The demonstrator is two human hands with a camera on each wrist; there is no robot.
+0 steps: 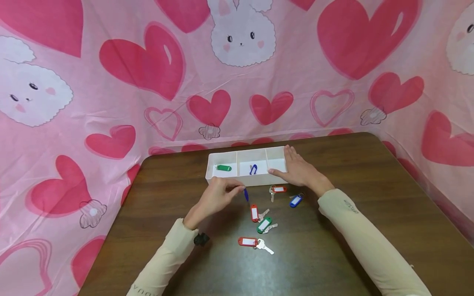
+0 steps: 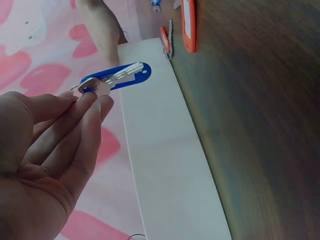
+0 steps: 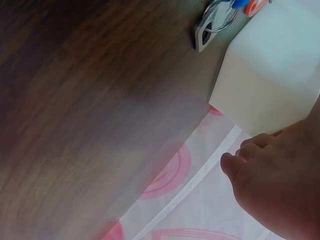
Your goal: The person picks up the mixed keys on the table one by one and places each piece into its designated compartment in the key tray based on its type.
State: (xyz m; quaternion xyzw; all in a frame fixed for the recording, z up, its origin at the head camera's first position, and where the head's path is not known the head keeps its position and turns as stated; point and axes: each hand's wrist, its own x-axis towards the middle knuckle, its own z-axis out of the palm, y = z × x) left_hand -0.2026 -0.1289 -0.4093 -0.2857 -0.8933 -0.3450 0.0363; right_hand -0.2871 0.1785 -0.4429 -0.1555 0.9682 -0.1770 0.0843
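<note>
My left hand (image 1: 221, 195) pinches a key with a blue tag (image 2: 142, 73) by its ring end, with thumb and fingertips. Tag and key (image 2: 125, 74) hang just in front of a white three-compartment tray (image 1: 242, 179). On the tray's right end rests my right hand (image 1: 301, 170), its fingers fairly straight along the end wall and its thumb over the front rim. A green key tag (image 1: 224, 167) lies in the left compartment, and a blue key tag (image 1: 253, 169) in the middle one. The right compartment is partly covered by my hand.
Before the tray, on the brown table (image 1: 318, 255), lie keys with a red tag (image 1: 279, 189), a blue tag (image 1: 296, 200), another red tag (image 1: 254, 213), a green tag (image 1: 264, 225) and a nearer red tag (image 1: 247, 241). A pink heart-printed cloth (image 1: 237, 78) hangs behind.
</note>
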